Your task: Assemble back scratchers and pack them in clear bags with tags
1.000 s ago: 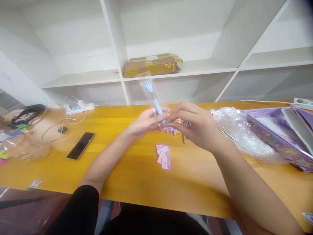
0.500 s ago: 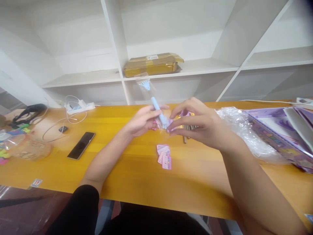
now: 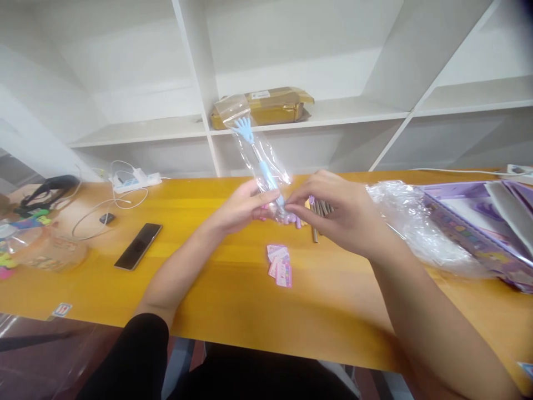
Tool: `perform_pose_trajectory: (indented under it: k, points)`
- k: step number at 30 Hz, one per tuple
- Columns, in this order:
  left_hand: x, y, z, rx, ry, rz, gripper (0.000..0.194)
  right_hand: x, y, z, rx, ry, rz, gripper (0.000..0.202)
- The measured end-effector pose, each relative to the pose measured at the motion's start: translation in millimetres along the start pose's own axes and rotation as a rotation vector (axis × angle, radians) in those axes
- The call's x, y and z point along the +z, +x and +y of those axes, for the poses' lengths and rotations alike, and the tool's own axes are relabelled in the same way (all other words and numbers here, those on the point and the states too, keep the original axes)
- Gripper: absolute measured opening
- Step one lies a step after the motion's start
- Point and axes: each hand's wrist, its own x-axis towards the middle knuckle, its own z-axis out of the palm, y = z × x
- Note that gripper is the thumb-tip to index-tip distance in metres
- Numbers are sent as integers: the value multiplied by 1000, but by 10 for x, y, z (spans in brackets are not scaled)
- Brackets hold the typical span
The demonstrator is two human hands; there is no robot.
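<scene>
Beyond the pink cards (image 3: 281,265), above the table (image 3: 229,294): blue hand-shaped tool (image 3: 267,175) inside a clear bag (image 3: 266,153), tilted, splayed end up. Left hand (image 3: 244,208) grips the handle through the film, thumb on top, fingers curled under; probably there to bear the weight. Right hand (image 3: 339,208): thumb and fingertips nearly meeting on the bag's lower end, a narrow pinch, likely for control of loose film. Metal rods (image 3: 315,230) sit beyond the cards, a bit right, partly behind the right hand. Counts: one tool, one bag, at least three overlapping cards, several rods (blocked, can't tell exactly). One phone (image 3: 138,246) left of cards, one purple box (image 3: 468,222) far right of them.
</scene>
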Motion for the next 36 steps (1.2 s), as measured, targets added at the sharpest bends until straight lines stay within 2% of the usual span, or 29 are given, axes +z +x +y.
perform_pose_trajectory:
  k: [10,15,19,22,24,26,29,36]
  points:
    - [14,-21,-3,47,-17,-57,53,11,-5,13,60,-43,43,13]
    - [-7,14,-80,106,48,-80,74,10,3,12,72,-38,56,14]
    - [3,28,-93,140,65,-75,73,22,-2,27,118,-31,84,13]
    - [24,-2,-47,122,102,-37,74,28,-13,43,229,16,112,31]
    - [41,-27,-11,109,118,-15,75,32,-19,55,322,98,65,42]
    - [56,-43,13,112,114,-52,73,40,-19,70,378,188,-28,41]
    - [73,-49,24,141,99,-145,64,66,-10,103,388,297,-140,48]
    - [98,-91,56,167,80,-246,56,109,-11,169,395,587,-223,52]
